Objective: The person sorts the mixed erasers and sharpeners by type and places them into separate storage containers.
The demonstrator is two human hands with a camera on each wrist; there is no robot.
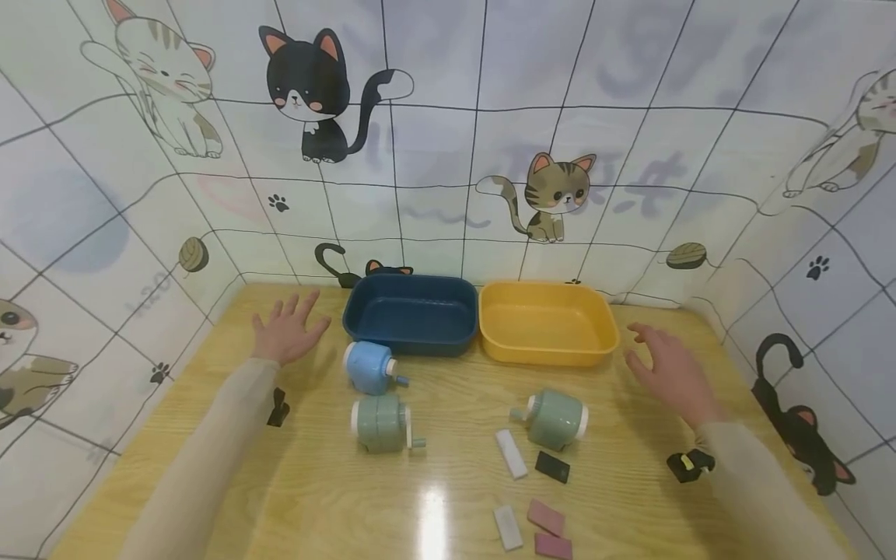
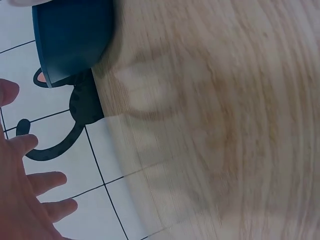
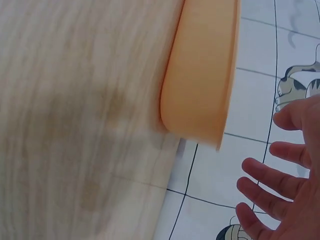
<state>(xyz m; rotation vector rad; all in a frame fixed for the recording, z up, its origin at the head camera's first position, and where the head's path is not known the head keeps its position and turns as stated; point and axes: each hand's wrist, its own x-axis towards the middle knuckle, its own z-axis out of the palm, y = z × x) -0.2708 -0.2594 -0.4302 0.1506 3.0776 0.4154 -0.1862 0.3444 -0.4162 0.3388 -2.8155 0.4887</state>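
My left hand (image 1: 285, 330) is held with spread fingers just left of the dark blue tray (image 1: 413, 346), touching nothing. On the other side, my right hand (image 1: 668, 369) hovers beside the yellow tray (image 1: 549, 356), its fingers loosely bent and holding nothing. The two trays stand side by side against the wall. In front of the blue one sits a blue pencil sharpener with a crank (image 1: 369, 367). Nearer lies a green crank sharpener (image 1: 380, 424), and a second green sharpener (image 1: 556, 420) is below the yellow tray. Both wrist views show the fingers apart from the trays.
Small erasers lie at the front: a white one (image 1: 511, 453), a black one (image 1: 552, 467), another white one (image 1: 507, 527) and two pink ones (image 1: 546, 517). Cat-patterned walls (image 1: 434, 155) close off the wooden table (image 1: 315, 498) at the back and sides.
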